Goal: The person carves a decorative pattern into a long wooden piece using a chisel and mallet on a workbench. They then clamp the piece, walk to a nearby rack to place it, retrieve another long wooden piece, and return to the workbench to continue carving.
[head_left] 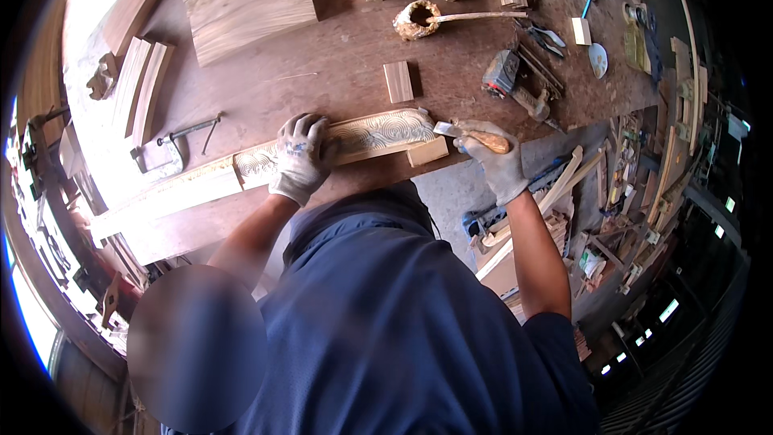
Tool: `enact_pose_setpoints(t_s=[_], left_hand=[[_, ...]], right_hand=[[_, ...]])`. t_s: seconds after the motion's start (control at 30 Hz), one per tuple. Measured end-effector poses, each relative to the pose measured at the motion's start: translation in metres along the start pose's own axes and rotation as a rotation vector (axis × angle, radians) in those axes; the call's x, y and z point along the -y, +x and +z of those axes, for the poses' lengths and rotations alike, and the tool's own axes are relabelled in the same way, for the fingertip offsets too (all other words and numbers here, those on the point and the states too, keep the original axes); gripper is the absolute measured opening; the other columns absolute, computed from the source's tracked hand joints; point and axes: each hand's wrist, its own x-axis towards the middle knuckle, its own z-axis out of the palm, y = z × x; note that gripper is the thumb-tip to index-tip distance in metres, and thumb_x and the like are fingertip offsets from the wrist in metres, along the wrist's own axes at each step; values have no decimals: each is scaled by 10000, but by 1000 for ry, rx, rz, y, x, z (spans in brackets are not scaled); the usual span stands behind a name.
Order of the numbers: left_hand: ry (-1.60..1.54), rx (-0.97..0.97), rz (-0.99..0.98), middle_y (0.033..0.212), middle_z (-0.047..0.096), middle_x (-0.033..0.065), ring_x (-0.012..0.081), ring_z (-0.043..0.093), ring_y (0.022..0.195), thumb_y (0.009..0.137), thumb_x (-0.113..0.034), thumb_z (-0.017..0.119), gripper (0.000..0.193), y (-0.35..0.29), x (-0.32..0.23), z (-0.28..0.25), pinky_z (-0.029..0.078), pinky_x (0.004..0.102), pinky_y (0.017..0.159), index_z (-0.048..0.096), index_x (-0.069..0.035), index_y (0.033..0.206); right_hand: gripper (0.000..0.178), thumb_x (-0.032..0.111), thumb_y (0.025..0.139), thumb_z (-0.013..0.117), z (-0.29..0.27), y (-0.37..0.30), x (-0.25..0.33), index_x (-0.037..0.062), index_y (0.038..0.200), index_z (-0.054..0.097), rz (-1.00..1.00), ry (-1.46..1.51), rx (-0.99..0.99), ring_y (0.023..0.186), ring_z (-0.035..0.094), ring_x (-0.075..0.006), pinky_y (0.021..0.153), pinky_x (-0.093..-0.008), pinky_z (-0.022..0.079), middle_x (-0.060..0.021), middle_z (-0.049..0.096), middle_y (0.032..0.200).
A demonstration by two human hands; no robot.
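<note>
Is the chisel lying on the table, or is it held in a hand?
Held: the gloved right hand grips the wooden-handled chisel, blade toward the carved board.

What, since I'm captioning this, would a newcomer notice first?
Probably the carved board along the near edge of the bench, the gloved left grip on it. By the board's right end, the right grip holds a chisel. Farther back is a crusted pot with a stick.
</note>
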Motion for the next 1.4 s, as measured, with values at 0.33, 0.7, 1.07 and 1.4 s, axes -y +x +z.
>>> enact_pose_setpoints(t_s=[0.33, 0.7, 1.07, 1.4], left_hand=[[-155, 215, 564, 956, 670, 44, 241, 649, 909, 775, -267, 781, 394, 9, -71, 10, 518, 404, 813, 723, -89, 1121], [-72, 38, 148, 1026, 666, 108, 318, 619, 982, 836, -192, 783, 413, 13, -24, -1, 484, 466, 869, 669, -84, 1219], [38, 51, 17, 1270, 634, 152, 385, 550, 1225, 843, -271, 770, 464, 7, 10, 1, 439, 526, 1022, 657, -73, 1247], [43, 56, 15, 1272, 630, 154, 387, 552, 1211, 844, -271, 764, 451, 8, 9, 0, 439, 529, 1019, 662, -81, 1240]], right_hand=[[232, 130, 984, 654, 71, -61, 6, -42, 1139, 670, 303, 319, 37, 828, 724, -187, 756, -320, 612, -131, 731, 959], [152, 46, 917, 686, 14, -23, 8, -14, 1056, 692, -138, -154, -101, 909, 718, -161, 811, -299, 568, -98, 757, 976], [232, 36, 837, 740, 10, -4, -6, 33, 1068, 719, -231, -424, -1, 972, 725, -209, 888, -334, 557, -98, 747, 1027], [214, 37, 829, 742, 11, -3, -1, 41, 1042, 719, -291, -478, 48, 954, 726, -231, 872, -347, 555, -102, 741, 1011]])
